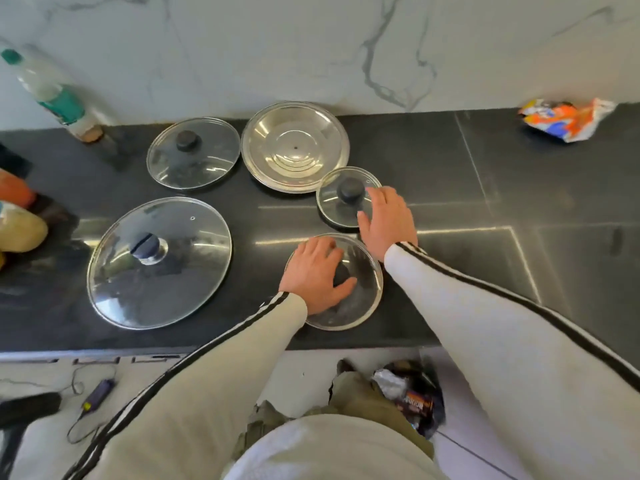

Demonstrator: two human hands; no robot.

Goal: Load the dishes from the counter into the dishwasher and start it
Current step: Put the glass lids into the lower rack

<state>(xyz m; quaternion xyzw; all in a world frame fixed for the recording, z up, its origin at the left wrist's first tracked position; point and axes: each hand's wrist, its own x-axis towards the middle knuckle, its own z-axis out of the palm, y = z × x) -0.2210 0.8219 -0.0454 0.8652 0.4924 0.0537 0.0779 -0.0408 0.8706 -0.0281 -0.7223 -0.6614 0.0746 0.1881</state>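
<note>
Several lids lie on the black counter (467, 188). My left hand (317, 271) rests on a glass lid (363, 299) near the front edge, fingers curled around its dark knob. My right hand (386, 220) lies spread over the right side of a small glass lid (341, 211), beside its black knob, not closed on it. A steel lid (294, 147) sits upside down behind that. A medium glass lid (192, 154) lies at the back left, and a large glass lid (159, 263) at the front left. No dishwasher is in view.
A plastic bottle (52, 95) with a green label stands at the back left against the marble wall. Orange and yellow items (17, 216) crowd the left edge. A crumpled snack wrapper (564, 119) lies at the back right. Wrappers (412, 396) and a cable (93, 403) lie on the floor.
</note>
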